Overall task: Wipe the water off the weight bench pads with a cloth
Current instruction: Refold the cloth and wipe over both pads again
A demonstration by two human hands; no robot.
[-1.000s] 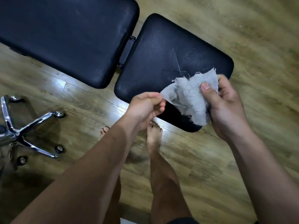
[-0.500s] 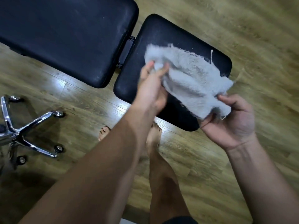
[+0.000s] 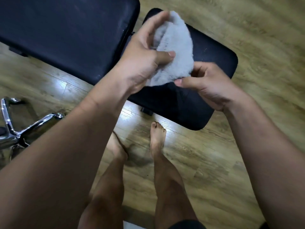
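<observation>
A frayed grey cloth (image 3: 177, 52) is held in the air above the small black seat pad (image 3: 212, 63) of the weight bench. My left hand (image 3: 145, 55) grips the cloth's upper and left side, thumb pressed on its front. My right hand (image 3: 204, 83) pinches the cloth's lower right corner. The cloth is bunched and folded between both hands. The long black back pad (image 3: 66, 30) lies to the left, joined to the seat pad by a hinge gap. Faint specks show on both pads.
The bench stands on a wooden plank floor (image 3: 247, 22). A chrome office-chair base (image 3: 14, 129) with castors sits at the left edge. My bare feet (image 3: 156, 136) stand just in front of the seat pad.
The spread cloth has been folded together into a narrower bundle. My left hand rose and closed around its top, and my right hand turned over and moved up to pinch the lower corner.
</observation>
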